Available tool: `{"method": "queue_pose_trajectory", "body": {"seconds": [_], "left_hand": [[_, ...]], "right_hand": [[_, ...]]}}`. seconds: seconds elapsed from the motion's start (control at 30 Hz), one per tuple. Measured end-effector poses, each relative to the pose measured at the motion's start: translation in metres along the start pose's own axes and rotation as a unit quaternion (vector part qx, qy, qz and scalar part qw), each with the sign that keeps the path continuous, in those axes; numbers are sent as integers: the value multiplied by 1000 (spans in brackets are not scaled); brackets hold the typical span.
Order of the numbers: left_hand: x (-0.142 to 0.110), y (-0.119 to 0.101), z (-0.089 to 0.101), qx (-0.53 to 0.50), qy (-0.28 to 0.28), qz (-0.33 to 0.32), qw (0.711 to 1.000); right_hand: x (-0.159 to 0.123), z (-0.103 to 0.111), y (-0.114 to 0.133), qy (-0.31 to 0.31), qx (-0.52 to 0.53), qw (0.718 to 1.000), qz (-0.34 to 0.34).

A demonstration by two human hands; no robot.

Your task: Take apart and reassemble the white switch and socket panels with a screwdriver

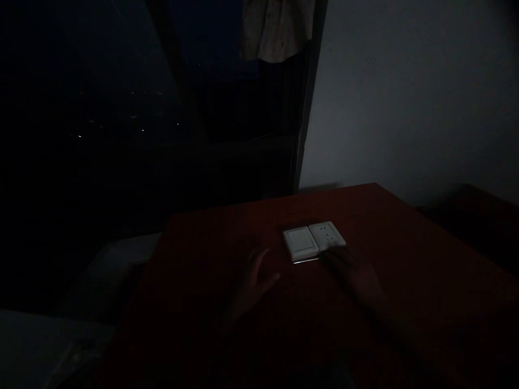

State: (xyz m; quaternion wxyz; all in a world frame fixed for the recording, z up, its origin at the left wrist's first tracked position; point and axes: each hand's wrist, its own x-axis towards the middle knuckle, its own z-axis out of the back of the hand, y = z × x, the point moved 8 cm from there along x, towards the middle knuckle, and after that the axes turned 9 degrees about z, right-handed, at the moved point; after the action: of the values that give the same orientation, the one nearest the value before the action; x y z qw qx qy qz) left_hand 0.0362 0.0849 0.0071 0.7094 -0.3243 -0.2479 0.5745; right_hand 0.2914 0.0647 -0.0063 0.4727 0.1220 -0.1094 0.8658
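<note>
Two white square wall plates lie side by side on a reddish-brown table (235, 229). The left one is a light switch (301, 241) with a broad flat rocker. The right one is a wall socket (324, 233) with several dark slots. A thin bright strip (306, 260) shows along the switch's near edge. My right hand (360, 278) has its fingers closed on the socket's near edge, covering part of it; the thumb is lost in the dark. Left of the switch, my left hand (253, 283) is open and apart from it, thumb and fingers spread, holding nothing.
The room is very dark. Behind the table is a window (133, 70) with small distant lights, and a pale cloth (278, 29) hangs at its top. A pale wall (405, 97) rises at the back right. Dim pale shapes lie beyond the table's left edge.
</note>
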Motion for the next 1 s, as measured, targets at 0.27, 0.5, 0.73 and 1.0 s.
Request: {"method": "queue_pose_trajectory", "body": {"seconds": [0.27,0.5,0.73,1.0], "left_hand": [[-4,9,-6,-18,6,18,1000],[-7,15,-11,-18,-10,20,1000],[-6,20,-15,-44,-3,34,998],[-13,19,-30,20,58,-4,998]], "right_hand": [[0,-1,2,-3,-14,1000,-20],[-5,-1,7,-34,14,999,-30],[16,5,57,-112,147,981,-56],[79,-2,132,-62,334,938,-66]]}}
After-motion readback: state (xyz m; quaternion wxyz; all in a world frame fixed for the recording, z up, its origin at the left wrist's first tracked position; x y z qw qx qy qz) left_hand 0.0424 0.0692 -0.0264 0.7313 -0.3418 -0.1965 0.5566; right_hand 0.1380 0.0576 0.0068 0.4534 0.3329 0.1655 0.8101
